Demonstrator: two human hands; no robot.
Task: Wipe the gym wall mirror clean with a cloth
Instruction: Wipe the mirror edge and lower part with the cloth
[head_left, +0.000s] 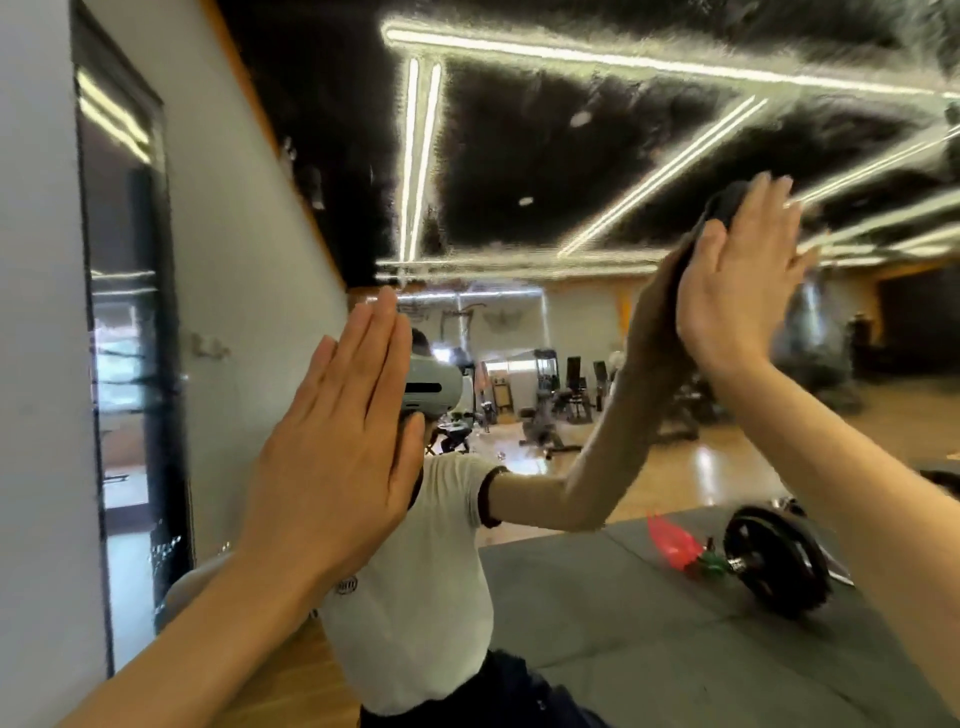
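While my right hand (737, 280) presses flat against the mirror (519, 364), its fingers are straight and close together, and the dark cloth (719, 208) sits trapped between my palm and the glass. Only the cloth's upper edge shows, bulging out beside my fingertips; the rest is hidden under the hand and merges with its own reflection, so I cannot tell how far it reaches. My left hand (337, 447) is well apart from the right, lower and off to the side, also open with straight fingers held together, palm toward the glass; whether it actually touches the surface I cannot tell. Between my two hands the mirror shows my reflection in a white T-shirt (415, 597) with a grey headset (434, 387). Below my right forearm a weight plate (774, 561) on a bar lies on a grey floor mat (597, 613), with a red and green object (680, 548) just beside it. Beyond my left hand runs the mirror's dark frame (166, 364) and a white wall (36, 364).
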